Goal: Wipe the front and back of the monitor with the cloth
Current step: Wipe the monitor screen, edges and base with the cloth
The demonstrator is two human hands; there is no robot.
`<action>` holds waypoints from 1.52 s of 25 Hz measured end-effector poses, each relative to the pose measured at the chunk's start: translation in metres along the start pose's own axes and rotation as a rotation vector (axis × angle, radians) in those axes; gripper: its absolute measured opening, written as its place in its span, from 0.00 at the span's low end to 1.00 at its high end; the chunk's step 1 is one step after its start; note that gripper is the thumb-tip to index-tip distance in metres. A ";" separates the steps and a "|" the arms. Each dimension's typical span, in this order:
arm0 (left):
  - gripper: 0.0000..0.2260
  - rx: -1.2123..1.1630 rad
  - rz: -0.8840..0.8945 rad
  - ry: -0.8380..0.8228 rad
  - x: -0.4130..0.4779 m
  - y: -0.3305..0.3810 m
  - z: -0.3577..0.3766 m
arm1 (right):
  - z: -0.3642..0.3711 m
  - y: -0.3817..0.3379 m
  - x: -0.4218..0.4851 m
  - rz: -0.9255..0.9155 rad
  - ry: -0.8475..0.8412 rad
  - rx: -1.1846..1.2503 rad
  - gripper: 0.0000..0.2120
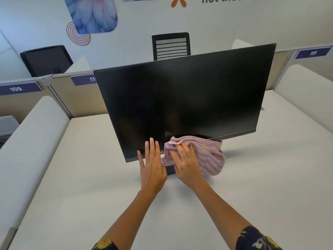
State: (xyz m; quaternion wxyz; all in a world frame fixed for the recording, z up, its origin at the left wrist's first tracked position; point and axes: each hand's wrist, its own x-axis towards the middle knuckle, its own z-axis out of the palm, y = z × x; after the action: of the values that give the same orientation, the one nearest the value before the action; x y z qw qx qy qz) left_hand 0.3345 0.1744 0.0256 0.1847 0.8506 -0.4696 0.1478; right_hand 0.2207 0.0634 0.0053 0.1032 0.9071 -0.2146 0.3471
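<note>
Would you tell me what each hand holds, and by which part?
The right hand grips the pink striped cloth by its bunched left end; the left hand holds nothing, flat against the black monitor.

Bright, even indoor light. The dark monitor (180,98) screen carries faint, soft reflections. A soft shadow lies on the desk (90,177) beneath its lower edge. The wide lens bends straight lines near the edges.
</note>
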 end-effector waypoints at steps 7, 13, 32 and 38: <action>0.40 0.072 -0.003 -0.037 0.002 0.000 -0.006 | -0.016 0.038 0.007 0.322 0.044 0.063 0.25; 0.30 0.014 0.068 -0.022 0.011 0.015 -0.013 | -0.008 -0.007 0.016 0.074 0.001 0.073 0.23; 0.40 0.055 0.138 -0.023 0.014 0.019 0.002 | -0.043 0.131 0.021 0.801 0.132 0.122 0.15; 0.41 0.079 0.132 -0.036 0.014 0.020 0.004 | -0.024 0.057 0.008 0.572 0.087 0.276 0.16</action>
State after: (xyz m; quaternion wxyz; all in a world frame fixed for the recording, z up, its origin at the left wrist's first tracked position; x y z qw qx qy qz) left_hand 0.3252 0.1522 0.0321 0.1325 0.8270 -0.5216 0.1629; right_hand 0.1852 0.0184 0.0304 -0.1136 0.7996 -0.4072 0.4266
